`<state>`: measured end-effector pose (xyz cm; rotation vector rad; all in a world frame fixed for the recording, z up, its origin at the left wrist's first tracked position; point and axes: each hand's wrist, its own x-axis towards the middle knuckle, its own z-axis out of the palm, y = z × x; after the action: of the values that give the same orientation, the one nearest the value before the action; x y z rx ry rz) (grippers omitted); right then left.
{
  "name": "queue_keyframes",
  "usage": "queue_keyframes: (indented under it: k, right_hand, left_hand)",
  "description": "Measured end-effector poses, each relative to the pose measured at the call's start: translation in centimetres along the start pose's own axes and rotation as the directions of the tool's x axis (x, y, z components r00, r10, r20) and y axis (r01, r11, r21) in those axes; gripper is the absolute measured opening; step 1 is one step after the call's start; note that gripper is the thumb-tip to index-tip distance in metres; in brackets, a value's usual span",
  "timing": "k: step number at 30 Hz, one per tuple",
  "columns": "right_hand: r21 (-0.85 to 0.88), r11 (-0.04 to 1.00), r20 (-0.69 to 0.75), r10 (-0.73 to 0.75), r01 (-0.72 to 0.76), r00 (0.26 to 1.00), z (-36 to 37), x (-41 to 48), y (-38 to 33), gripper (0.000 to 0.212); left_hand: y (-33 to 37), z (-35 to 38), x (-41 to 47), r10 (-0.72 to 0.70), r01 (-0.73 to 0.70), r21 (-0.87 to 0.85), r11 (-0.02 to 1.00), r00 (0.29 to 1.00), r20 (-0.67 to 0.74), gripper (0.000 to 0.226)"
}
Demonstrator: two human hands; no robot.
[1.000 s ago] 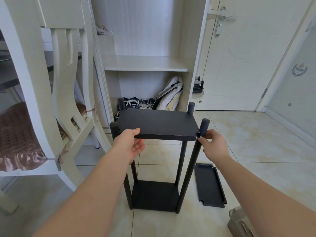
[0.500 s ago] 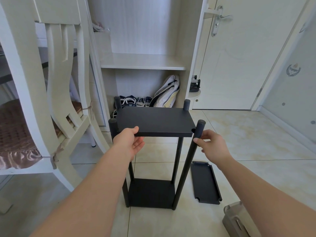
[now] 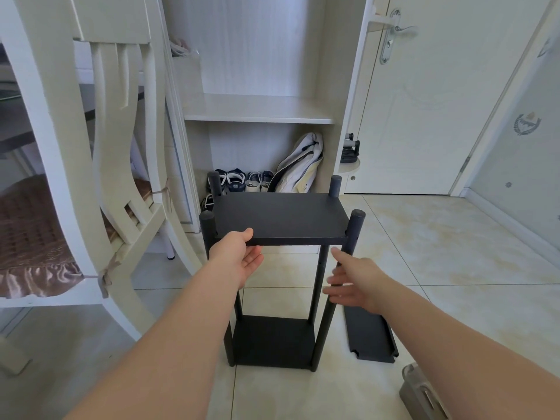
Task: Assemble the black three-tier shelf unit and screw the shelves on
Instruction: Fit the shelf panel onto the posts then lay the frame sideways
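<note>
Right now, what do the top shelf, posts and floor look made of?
Top shelf: matte black board with a thin flat edge and no glare; painted metal or laminated wood, can't tell. Posts: matte black round tubes with capped tops, probably metal. Floor: glossy beige tile, with grout lines and reflections.

Left hand (image 3: 239, 256) on top shelf (image 3: 281, 218) edge; blurred right hand (image 3: 357, 281) perhaps against post (image 3: 323, 331).

Black shelf unit (image 3: 281, 268) upright, spare shelf (image 3: 369, 334) flat beside it.

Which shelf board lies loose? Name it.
The board flat on the floor, right of the frame; the top shelf and bottom shelf sit between the posts.
</note>
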<state>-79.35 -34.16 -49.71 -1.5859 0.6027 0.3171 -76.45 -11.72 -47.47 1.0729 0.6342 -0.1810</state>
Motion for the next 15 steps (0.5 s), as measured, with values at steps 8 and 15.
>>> queue_keyframes:
  k: [8,15]
  right_hand:
    - [0.535,0.844,0.036,-0.077,0.046,0.996,4.5,0.0,-1.3,0.04]
    - [0.561,0.828,-0.016,-0.007,0.015,1.0,6.4,0.6,-0.4,0.03]
  left_hand:
    - [-0.7,-0.1,0.3,-0.016,0.016,-0.002,1.0,1.0,-0.004,0.032]
    - [-2.4,-0.5,1.1,-0.035,0.036,0.004,0.999,0.995,-0.091,0.026]
